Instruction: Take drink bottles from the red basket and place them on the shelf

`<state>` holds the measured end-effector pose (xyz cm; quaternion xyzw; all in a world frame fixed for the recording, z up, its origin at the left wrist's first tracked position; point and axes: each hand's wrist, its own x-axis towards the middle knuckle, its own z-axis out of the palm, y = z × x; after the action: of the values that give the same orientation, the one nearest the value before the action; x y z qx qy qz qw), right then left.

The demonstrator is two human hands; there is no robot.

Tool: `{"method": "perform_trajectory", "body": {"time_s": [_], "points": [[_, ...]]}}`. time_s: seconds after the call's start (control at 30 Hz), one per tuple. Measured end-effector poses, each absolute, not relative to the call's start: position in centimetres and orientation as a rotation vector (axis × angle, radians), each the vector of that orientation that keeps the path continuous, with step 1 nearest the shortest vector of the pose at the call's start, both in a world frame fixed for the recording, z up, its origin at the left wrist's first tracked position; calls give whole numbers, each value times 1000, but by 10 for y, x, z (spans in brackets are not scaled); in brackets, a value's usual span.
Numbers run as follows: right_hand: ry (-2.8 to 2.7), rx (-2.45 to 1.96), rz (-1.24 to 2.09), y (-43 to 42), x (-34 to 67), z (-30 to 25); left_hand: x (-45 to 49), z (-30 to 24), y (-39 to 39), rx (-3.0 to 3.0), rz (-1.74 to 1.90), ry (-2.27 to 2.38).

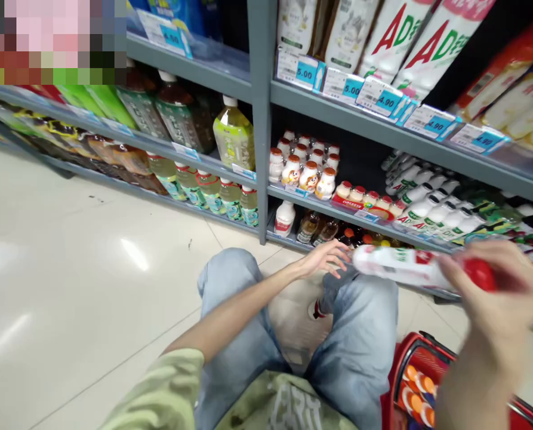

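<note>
Two hands meet over the knees of a person crouched in a shop aisle, and one white bottle [400, 267] lies between them. It hangs level in the air, long axis running left to right — red cap [478, 273] at the right end, base at the left. The right hand [499, 298], blurred, wraps the cap end, fingers curled round the neck. The left hand [326, 258] is loosely spread, palm down, holding nothing; its fingertips sit just beside the base, touching or nearly so — the blur hides which. So the bottle lies to the right of the left hand, base first. A red basket [394, 373] of orange-capped bottles stands near right, below the right hand; shelves [364, 126] of drinks fill the far side.
</note>
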<state>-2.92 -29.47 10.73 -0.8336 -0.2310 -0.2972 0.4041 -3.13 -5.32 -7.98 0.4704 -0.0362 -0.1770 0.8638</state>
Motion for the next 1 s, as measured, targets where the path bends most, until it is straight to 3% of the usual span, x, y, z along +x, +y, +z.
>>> {"method": "perform_trajectory", "body": {"time_s": [0.1, 0.23, 0.47, 0.67, 1.0], "points": [[-769, -1904, -399, -210, 22, 94, -34, -74, -43, 751, -411, 35], [-468, -1611, -55, -134, 79, 46, -40, -71, -26, 630, -333, 255], [-213, -1108, 426, -104, 76, 3, -55, -90, -15, 551, -522, 325], [-327, -1047, 587, -111, 69, 16, -56, -101, -17, 568, -675, 271], [-141, -1307, 596, -105, 60, -4, -49, -110, -49, 697, -460, 407]]}}
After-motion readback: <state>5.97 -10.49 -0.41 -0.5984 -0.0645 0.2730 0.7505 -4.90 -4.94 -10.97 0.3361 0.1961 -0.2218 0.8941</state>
